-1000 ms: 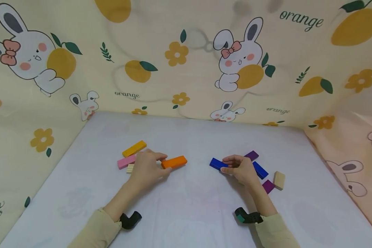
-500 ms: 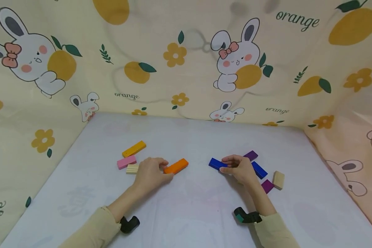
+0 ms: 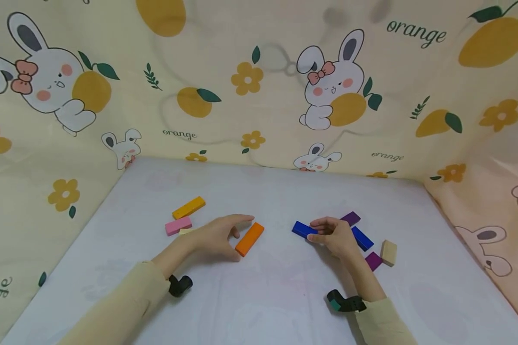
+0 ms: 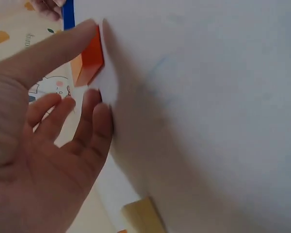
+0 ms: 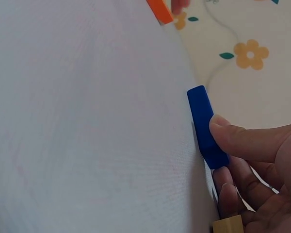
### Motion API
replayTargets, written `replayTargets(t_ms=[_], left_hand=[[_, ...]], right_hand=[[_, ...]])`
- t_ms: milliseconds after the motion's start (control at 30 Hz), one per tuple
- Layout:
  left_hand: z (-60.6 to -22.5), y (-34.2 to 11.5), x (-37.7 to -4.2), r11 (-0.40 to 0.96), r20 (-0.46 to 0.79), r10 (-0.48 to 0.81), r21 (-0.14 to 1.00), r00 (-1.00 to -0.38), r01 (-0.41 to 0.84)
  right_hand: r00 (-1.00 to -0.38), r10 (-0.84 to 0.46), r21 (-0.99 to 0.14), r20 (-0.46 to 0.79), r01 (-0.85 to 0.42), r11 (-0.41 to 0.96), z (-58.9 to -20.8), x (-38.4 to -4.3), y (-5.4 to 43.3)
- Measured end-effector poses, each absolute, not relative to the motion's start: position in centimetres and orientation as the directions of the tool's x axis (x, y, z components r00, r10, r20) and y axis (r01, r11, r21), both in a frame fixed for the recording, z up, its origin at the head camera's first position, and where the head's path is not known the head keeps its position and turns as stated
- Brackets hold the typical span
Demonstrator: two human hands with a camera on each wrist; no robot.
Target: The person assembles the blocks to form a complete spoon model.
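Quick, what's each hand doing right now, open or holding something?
Left hand: open, beside the orange block.
Right hand: holding a blue block between thumb and fingers.

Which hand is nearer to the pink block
Left: the left hand is right of the pink block, beside the orange block; the right hand is farther right, holding a blue block.

Only readable text: "orange" lettering (image 3: 416, 33), three times in full on the rabbit-print backdrop (image 3: 276, 110), plus one cut off at left.
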State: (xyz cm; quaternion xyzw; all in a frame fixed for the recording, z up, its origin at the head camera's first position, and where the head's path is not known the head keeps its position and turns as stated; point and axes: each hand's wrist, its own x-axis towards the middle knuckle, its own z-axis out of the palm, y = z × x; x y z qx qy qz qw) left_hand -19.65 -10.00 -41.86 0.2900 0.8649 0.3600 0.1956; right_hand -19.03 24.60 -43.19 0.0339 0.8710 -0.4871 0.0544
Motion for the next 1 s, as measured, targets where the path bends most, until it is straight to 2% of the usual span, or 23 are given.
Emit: replayTargets(t_ms=[200,367,533,833,1000], left_hand=[[-41.2,-8.8,-20.6,0.606,-0.219,0.679,0.705,-0.700,0.367],[-41.2,-8.0,-20.5,0.563,-0.157,0.708,0.714,-0.688,0.416],[-41.9,-7.1,-19.9,0.562,-0.092,0.676,0.705,-0.731,0.432],[-41.9,-5.7,-17.9,0.590,-0.100,0.556,0.747,-0.825,0.307],[-42.2,-5.6,-17.2,0.567,-0.087,0.533,0.775,-0.842,0.280]], right_hand=[[-0.989,0.005,-0.854,-0.145,0.128,0.504,-43.3,-19.1,24.9],[-0.990,0.001,-0.855,-0.141,0.123,0.504,-43.3,-19.0,24.9],[-0.989,-0.002,-0.862,-0.146,0.126,0.491,-43.2,-19.0,24.9],[-0.990,-0.014,-0.867,-0.139,0.115,0.486,-43.0,-19.1,24.9],[-0.990,-0.017,-0.866,-0.136,0.111,0.487,-43.1,-19.1,24.8]])
